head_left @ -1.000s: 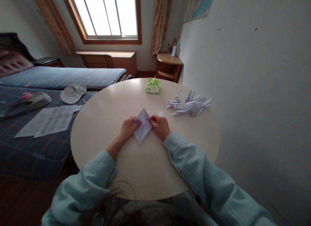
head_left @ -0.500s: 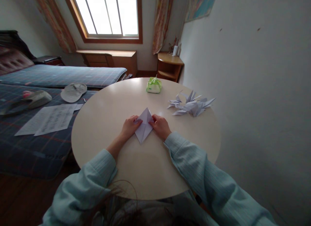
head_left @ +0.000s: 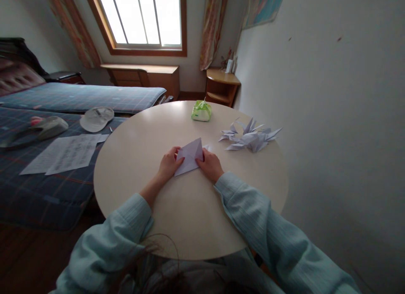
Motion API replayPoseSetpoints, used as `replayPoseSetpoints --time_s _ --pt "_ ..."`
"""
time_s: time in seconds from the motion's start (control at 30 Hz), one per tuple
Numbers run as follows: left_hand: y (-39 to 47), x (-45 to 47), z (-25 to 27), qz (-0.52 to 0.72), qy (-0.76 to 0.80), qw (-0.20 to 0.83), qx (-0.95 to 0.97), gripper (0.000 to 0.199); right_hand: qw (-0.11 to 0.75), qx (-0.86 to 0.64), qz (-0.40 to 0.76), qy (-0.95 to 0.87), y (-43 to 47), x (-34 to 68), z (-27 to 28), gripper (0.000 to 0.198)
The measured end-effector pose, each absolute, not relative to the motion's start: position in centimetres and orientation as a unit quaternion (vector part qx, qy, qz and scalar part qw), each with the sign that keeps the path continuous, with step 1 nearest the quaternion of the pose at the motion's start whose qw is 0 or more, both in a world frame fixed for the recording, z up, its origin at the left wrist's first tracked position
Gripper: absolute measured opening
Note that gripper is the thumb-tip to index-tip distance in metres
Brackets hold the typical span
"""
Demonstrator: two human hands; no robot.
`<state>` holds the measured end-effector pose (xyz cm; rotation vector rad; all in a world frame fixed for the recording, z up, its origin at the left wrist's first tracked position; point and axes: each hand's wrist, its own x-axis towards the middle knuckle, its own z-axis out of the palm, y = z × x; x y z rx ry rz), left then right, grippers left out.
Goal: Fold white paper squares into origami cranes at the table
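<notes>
A pale wall [head_left: 332, 117] fills the right side of the room, and along the left stands a bed with blue plaid mattresses [head_left: 126, 93]. Between them is a round, cream-coloured counter [head_left: 126, 159], its far edge toward a bright window [head_left: 139, 15] with a wooden frame. A wooden corner shelf [head_left: 223, 76] stands beyond the counter, near the wall. Two light blue-green sleeves [head_left: 107, 239] reach in from the near side over the counter. Printed sheets [head_left: 66, 152] lie overlapping on the bed. On the far right part of the counter, a cluster of folded white paper pieces [head_left: 253, 138] lies in a loose heap with pointed tips sticking out. The left hand [head_left: 168, 161] and the right hand [head_left: 210, 162] are apart from each other, both closed on one folded paper [head_left: 190, 156] between them, thumbs on its upper face and fingers at its sides. That creased paper sits around the middle of the counter, one corner pointing up toward the far right; whether it touches the surface I cannot tell. A light cap [head_left: 97, 119] rests on the bed near the sheets, and a green-and-white soft pack [head_left: 201, 111] stands near the counter's far edge.
</notes>
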<state>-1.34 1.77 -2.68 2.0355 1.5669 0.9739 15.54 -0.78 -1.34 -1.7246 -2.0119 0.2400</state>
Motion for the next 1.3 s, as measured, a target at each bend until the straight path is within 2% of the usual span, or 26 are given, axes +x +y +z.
replayPoseSetpoints --time_s 0.17,0.33,0.4,0.57,0.73,1.1,1.3 --pt "1.7 -1.2 -2.9 0.365 0.544 0.190 0.731 0.041 0.225 -0.648 0.083 -0.723 -0.9 15.5 -1.2 0.020" --pt "1.1 -1.3 -2.0 0.414 0.498 0.044 0.761 0.031 0.200 -0.675 0.077 -0.706 -1.1 15.4 -0.7 0.023" --pt "0.6 -1.3 -1.4 0.405 0.453 0.019 0.794 0.024 0.195 -0.679 0.078 -0.703 -1.1 15.4 -0.6 0.024" --pt "0.0 -0.8 -1.2 0.329 0.363 0.105 0.865 0.017 0.194 -0.676 0.075 -0.707 -1.1 15.3 -0.7 0.024" --pt "0.1 -0.6 -1.7 0.295 0.385 0.166 0.858 0.018 0.197 -0.679 0.071 -0.704 -1.0 15.3 -0.8 0.023" --pt "0.5 -0.7 -1.8 0.316 0.422 0.187 0.829 0.017 0.260 -0.708 0.094 -0.650 -0.6 15.6 -0.7 0.022" --pt "0.7 -0.7 -2.1 0.314 0.430 0.159 0.831 0.016 0.276 -0.708 0.107 -0.641 -0.6 15.6 -0.6 0.024"
